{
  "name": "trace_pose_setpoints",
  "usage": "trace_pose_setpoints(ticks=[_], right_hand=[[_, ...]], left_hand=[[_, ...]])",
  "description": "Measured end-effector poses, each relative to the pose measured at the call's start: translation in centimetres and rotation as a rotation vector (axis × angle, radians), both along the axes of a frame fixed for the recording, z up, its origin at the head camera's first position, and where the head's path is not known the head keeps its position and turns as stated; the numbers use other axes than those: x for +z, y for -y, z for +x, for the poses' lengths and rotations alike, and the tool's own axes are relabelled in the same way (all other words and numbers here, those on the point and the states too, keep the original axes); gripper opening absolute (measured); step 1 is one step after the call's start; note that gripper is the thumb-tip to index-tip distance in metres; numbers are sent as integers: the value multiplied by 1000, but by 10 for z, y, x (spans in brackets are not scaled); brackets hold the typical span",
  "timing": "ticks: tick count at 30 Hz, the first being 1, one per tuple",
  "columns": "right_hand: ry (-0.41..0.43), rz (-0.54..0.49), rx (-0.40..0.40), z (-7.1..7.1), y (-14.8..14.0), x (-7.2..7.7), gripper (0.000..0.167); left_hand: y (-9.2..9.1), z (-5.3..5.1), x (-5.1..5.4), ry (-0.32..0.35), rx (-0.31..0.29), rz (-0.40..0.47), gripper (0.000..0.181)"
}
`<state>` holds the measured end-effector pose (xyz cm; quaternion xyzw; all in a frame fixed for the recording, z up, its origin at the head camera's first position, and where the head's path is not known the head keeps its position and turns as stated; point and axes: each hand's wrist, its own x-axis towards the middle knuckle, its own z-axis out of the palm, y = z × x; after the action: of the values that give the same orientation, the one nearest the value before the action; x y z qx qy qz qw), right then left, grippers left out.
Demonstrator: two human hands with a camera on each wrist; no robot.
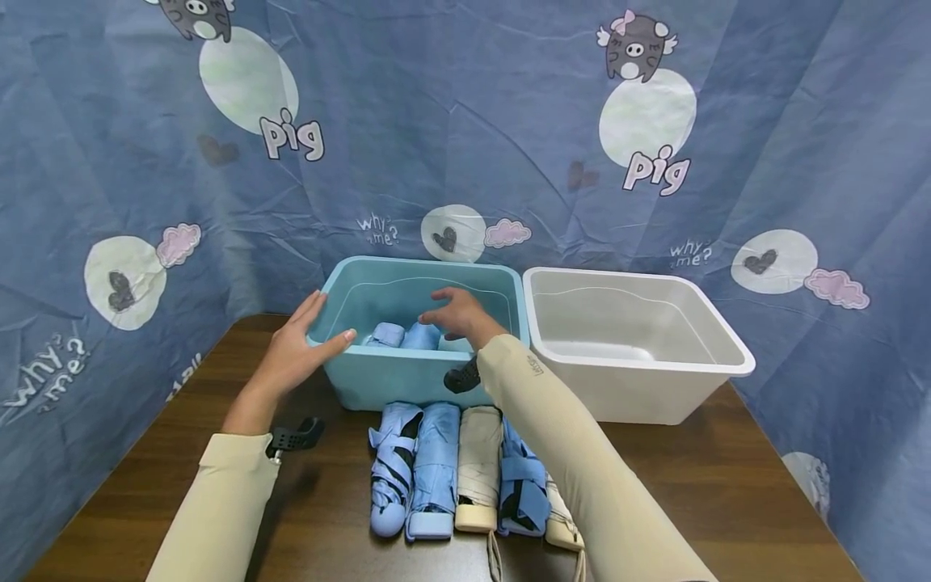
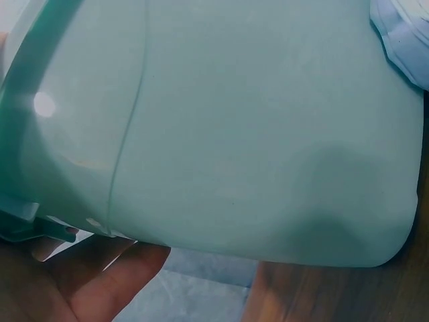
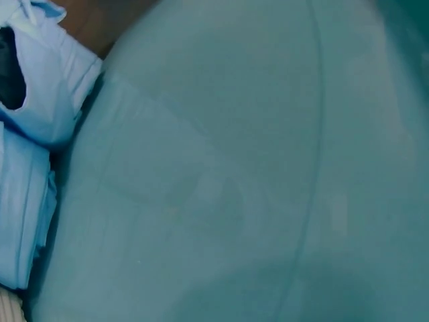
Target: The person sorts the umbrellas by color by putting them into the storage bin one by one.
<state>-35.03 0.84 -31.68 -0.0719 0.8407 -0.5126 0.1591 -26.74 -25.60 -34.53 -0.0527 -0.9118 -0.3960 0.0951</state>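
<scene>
Umbrellas [image 1: 435, 481], five abreast, two hands [image 1: 289, 354] spread at one blue bin [image 1: 400, 376] beside one white bin [image 1: 640, 396]

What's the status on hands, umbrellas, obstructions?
Left hand at left rim of blue bin. Right hand over bin's opening, apparently empty. Five folded umbrellas lined up in front. Right sleeve partly covers the rightmost umbrella.

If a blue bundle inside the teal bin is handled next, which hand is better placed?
Probably the right hand: it reaches over the teal bin, near the blue bundles, while the left hand touches the bin's left rim.
</scene>
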Motion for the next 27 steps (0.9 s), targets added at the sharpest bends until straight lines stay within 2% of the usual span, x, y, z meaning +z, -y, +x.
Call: trace_pose_setpoints(ticks=[11, 16, 19, 27], right_hand=[[-19, 3, -47, 0, -9, -4, 55], [-44, -1, -71, -1, -11, 0, 52], [-58, -40, -82, 2, -13, 5, 49], [-63, -188, 12, 24, -20, 26, 47]], left_hand=[[-7, 0, -3, 16, -2, 17, 96], [-10, -1, -3, 19, -4, 25, 96], [-10, -1, -1, 21, -13, 24, 96], [-5, 4, 4, 40, 13, 17, 96]])
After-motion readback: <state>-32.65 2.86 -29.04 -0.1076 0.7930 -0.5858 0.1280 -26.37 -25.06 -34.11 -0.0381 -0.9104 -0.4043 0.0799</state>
